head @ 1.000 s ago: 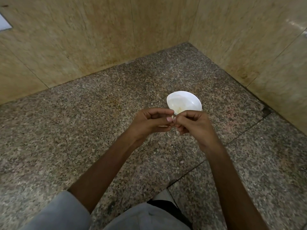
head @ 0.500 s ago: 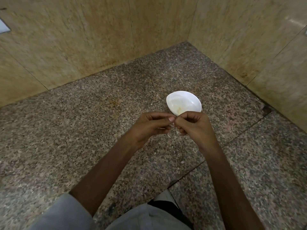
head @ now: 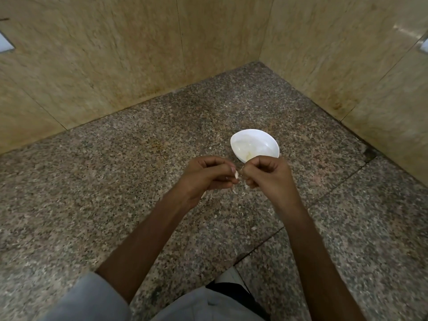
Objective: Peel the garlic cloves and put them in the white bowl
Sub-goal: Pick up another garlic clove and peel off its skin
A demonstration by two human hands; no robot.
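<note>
Both hands are up over the granite desk [head: 97,200], meeting knuckle to knuckle, and the action sits right in the gap between them. The left hand [head: 203,174] has its fingers curled in, thumb and fingertips pinching a garlic clove [head: 236,174]. Only a pale sliver shows, running roughly twelve to six. The right hand [head: 266,172] is curled just as tight, its fingertips nipping at the same clove from the three o'clock side, by the look of it working the skin loose. How much skin is left on, I can't tell.

Now the relation that matters: the white bowl [head: 254,133] sits on the desk at about one o'clock from the clove, near it, its rim partly hidden behind the right knuckles. Something pale lies in its bottom, too blurred to name. So the right hand is the nearer one, and the drop-off looks like a short carry forward and slightly right.

A few peel scraps [head: 245,193] lie on the desk at six o'clock, just below the hands. My read: mid-peel, clove not ready for the bowl yet.
</note>
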